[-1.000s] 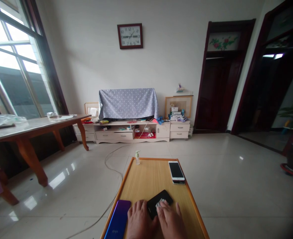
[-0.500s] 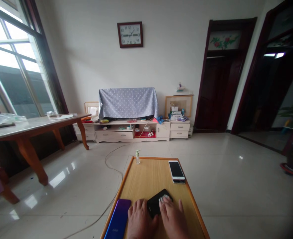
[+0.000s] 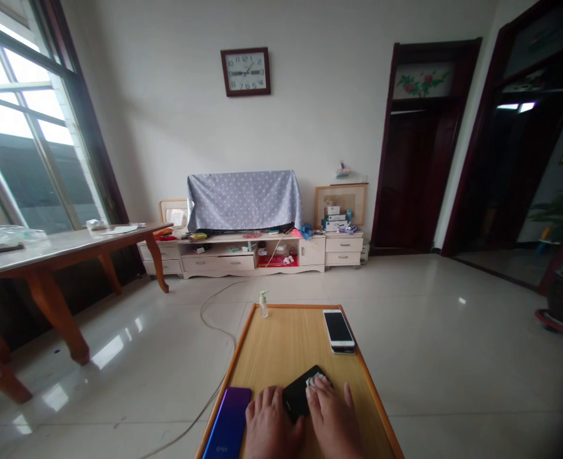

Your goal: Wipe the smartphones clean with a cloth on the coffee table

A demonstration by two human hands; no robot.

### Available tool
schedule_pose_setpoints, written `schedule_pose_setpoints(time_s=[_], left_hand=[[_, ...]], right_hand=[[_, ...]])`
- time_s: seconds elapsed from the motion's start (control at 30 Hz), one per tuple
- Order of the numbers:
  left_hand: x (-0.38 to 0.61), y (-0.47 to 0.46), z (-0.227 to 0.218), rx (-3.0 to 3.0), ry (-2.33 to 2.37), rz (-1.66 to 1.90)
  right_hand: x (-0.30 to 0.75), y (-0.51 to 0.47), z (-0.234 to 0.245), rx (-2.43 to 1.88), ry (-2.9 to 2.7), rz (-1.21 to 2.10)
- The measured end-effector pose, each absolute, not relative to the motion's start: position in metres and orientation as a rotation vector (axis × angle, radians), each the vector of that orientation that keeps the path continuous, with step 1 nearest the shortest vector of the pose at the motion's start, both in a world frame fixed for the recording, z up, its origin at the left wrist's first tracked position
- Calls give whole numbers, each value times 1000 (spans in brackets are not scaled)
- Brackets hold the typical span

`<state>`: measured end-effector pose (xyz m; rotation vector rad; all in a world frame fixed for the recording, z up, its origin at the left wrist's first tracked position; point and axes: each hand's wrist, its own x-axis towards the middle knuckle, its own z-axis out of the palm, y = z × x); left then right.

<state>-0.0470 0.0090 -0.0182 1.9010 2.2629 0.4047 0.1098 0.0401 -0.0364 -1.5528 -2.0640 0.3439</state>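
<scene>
Phone, glossy black, on wood table; R hand curled over tissue, L hand open beside.

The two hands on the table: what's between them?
In the head view, a black phone lies between the left hand and right hand, with a small white cloth on it.

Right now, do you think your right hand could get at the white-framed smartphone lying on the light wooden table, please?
Probably yes: the right hand rests on the flat black phone, and nothing stands between it and the white-framed smartphone just ahead.
</scene>
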Motion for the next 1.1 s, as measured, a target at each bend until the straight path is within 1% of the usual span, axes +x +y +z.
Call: schedule_pose_setpoints(time_s=[0.2,0.47,0.77,1.0,1.1], left_hand=[[-52,8,-16,1923,2241,362],[-47,7,-16,1908,2260,395],[-52,7,-15,1923,2234,331],[-47,7,-12,1912,2258,351],[-47,7,-12,1906,2261,356]], right_hand=[[88,20,-32,-1352,-2198,450],[114,48,-37,-1611,-2015,330],[82,18,-26,-1351,-2195,474],[110,52,-38,-1609,-2016,339],[107,52,-39,-1631,-2018,318]])
